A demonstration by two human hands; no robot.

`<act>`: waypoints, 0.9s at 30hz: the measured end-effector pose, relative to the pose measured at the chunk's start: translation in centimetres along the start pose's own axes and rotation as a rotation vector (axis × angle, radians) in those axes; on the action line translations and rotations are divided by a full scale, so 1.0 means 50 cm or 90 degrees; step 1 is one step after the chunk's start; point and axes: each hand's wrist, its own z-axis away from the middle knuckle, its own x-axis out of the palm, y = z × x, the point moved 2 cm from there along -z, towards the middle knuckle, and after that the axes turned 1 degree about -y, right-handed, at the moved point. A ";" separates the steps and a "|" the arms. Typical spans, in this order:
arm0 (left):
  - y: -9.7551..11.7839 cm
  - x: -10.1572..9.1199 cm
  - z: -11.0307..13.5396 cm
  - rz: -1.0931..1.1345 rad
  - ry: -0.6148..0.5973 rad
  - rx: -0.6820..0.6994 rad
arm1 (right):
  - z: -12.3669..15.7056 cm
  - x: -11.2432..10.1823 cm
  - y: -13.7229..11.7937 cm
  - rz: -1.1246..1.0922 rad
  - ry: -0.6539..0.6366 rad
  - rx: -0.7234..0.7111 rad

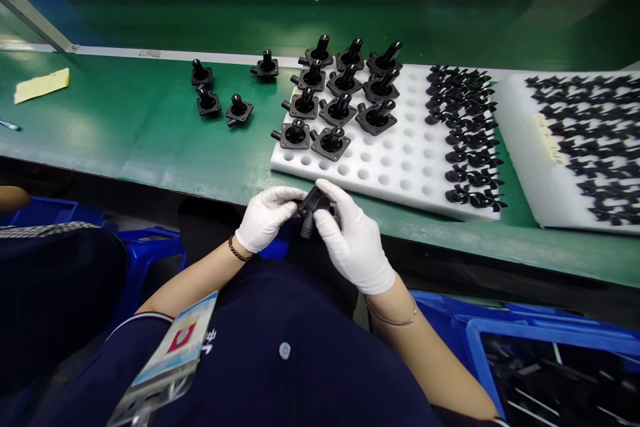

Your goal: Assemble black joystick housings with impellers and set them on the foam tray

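Note:
Both my hands wear white gloves and meet just below the green bench edge. My left hand (265,217) and my right hand (353,244) are closed together on one black plastic housing (314,208) with a short tube sticking out. Just beyond them lies a white foam tray (395,167) with round holes. Several black housings (340,97) stand on its far left part. Several small black impellers (467,137) lie in rows on its right part.
A second white foam tray (530,167) with more impellers lies at the right. Several loose housings (220,97) sit on the green bench (125,127) to the left. A yellow paper (41,84) lies far left. Blue crates (500,334) stand below the bench.

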 end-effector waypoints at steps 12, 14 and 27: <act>0.040 0.037 0.048 -0.194 0.021 0.144 | -0.003 0.044 -0.001 -0.692 -0.046 0.205; 0.062 0.044 0.047 -0.236 0.019 0.190 | -0.002 0.049 -0.005 -0.736 -0.059 0.223; 0.103 0.055 0.102 -0.338 -0.186 0.344 | -0.041 -0.026 -0.009 -0.742 0.007 0.191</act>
